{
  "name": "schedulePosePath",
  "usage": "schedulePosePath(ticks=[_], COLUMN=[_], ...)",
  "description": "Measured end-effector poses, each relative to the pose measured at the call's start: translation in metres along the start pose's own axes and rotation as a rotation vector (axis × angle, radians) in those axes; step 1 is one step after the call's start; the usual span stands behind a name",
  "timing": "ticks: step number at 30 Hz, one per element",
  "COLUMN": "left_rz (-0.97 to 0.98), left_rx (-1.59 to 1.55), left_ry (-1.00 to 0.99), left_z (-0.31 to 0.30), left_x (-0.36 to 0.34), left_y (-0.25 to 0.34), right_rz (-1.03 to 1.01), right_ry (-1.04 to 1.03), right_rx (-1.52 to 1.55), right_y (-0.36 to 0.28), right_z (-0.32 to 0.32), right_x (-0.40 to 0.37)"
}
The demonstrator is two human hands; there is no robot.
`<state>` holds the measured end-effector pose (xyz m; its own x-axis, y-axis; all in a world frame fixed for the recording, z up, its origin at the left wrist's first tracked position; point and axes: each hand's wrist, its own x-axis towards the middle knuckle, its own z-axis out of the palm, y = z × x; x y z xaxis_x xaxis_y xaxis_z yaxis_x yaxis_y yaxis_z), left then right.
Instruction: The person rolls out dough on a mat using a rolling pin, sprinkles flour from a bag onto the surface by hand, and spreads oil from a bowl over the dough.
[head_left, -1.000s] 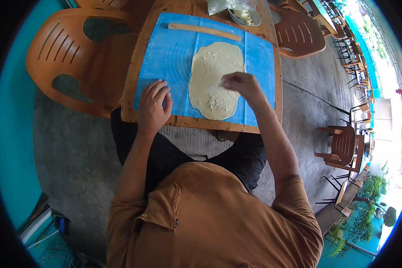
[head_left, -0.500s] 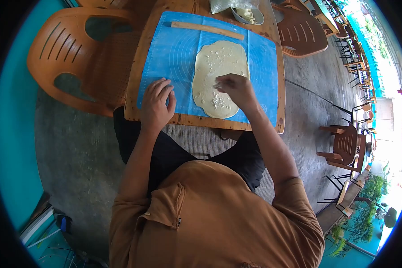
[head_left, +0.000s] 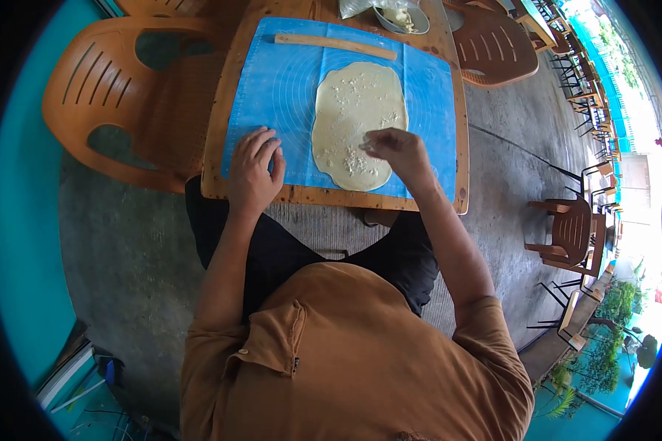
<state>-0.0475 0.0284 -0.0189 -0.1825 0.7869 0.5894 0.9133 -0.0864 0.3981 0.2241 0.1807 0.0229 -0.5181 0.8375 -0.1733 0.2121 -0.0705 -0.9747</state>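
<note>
A flat sheet of dough [head_left: 357,110] with white crumbly bits scattered on it lies on a blue mat [head_left: 283,92]. Over the lower right part of the dough, my right hand [head_left: 401,154] has its fingers pinched together on a bit of white crumbly stuff. My left hand [head_left: 256,170] rests on the mat's lower left edge, fingers loosely spread and holding nothing. A wooden rolling pin [head_left: 336,46] lies across the top of the mat, above the dough.
The mat covers much of a wooden table [head_left: 456,147]. A metal bowl [head_left: 417,22] with pale stuff and a clear plastic bag [head_left: 357,6] stand at its far edge. Orange chair [head_left: 110,88] on the left, brown chair [head_left: 496,44] at the right.
My right hand has moved slightly right and down over the dough, and more white bits show on its right part. The left hand stays about where it was.
</note>
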Motion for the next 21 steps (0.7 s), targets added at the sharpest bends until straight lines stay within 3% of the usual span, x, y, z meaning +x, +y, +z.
schedulePosePath(ticks=[3,6,10,11,12,15,18,19,21], left_rz=[-0.003,0.005,0.011,0.014,0.014,0.016,0.016,0.017,0.019], left_rx=[0.004,0.02,0.031,0.031,0.021,0.016,0.006,0.003,0.002], left_ry=[-0.007,-0.014,-0.002,0.0,-0.001,0.005,-0.011,-0.008,0.004], left_z=[0.002,0.001,0.002,0.002,0.001,0.001,0.0,0.001,0.001], left_x=[0.0,0.0,0.001,0.0,0.0,0.004,-0.001,0.002,0.004], left_y=[0.001,0.0,0.0,0.0,0.001,-0.001,0.0,0.0,0.001], right_rz=[-0.021,-0.08,-0.194,-0.142,-0.142,-0.172,-0.052,-0.077,-0.139], right_ry=[0.195,0.131,0.329,0.249,0.252,0.336,0.166,0.198,0.266], right_rx=[0.148,0.003,0.045,-0.16,-0.158,0.075,-0.067,0.163,0.08], right_y=[-0.011,-0.029,-0.048,-0.043,-0.036,-0.043,-0.042,-0.04,-0.036], right_z=[-0.013,-0.022,-0.024,-0.03,-0.034,-0.031,-0.028,-0.028,-0.032], right_x=[0.019,0.033,0.059,0.065,0.072,0.091,0.112,0.115,0.129])
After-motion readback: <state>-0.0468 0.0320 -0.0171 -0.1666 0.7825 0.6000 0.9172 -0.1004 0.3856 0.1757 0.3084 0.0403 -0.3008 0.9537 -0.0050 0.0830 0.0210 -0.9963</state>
